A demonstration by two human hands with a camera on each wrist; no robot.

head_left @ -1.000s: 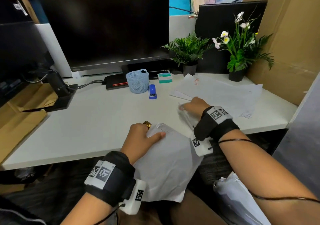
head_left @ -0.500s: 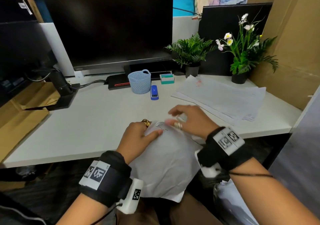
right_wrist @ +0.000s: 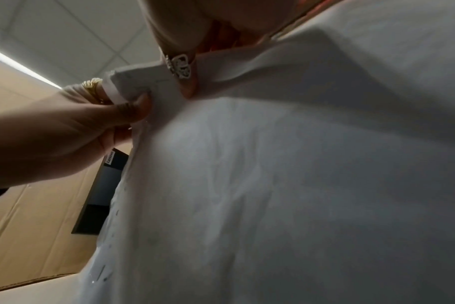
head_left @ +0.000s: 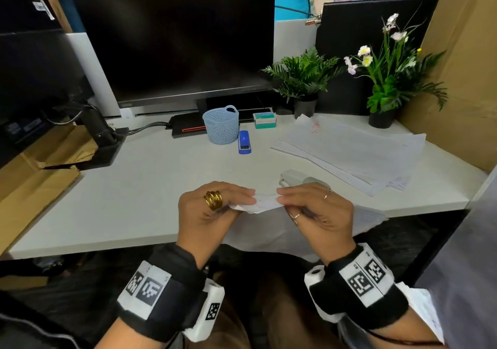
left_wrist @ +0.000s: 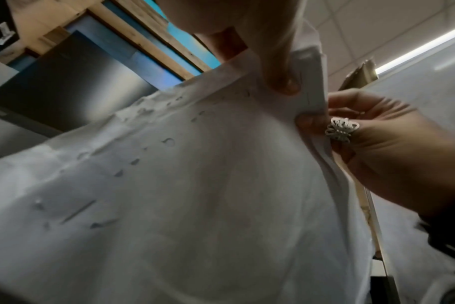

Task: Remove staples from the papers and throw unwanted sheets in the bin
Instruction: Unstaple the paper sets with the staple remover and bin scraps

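Note:
A bundle of white sheets [head_left: 265, 204] hangs from the desk's front edge toward my lap. My left hand [head_left: 243, 200] pinches its top edge on the left, and my right hand [head_left: 282, 200] pinches the same edge just to the right. In the left wrist view the sheets [left_wrist: 195, 195] show many staple holes and a staple [left_wrist: 78, 211] near the left edge. My left thumb [left_wrist: 281, 78] presses the folded corner. In the right wrist view the sheets [right_wrist: 286, 185] fill the frame, and a ringed right finger [right_wrist: 185, 82] lies on them.
A pale stapler-like tool [head_left: 294, 178] lies on the white desk [head_left: 150, 187] just beyond my hands. A loose paper stack [head_left: 349, 149] lies at right. Behind are a blue stapler [head_left: 244, 141], blue basket [head_left: 222, 124], staple box [head_left: 265, 120], plants and monitor. A white plastic bag [head_left: 422, 305] sits lower right.
My right hand came back from the desk near the paper stack to the sheets. Both hands have raised the top edge and now pinch it side by side.

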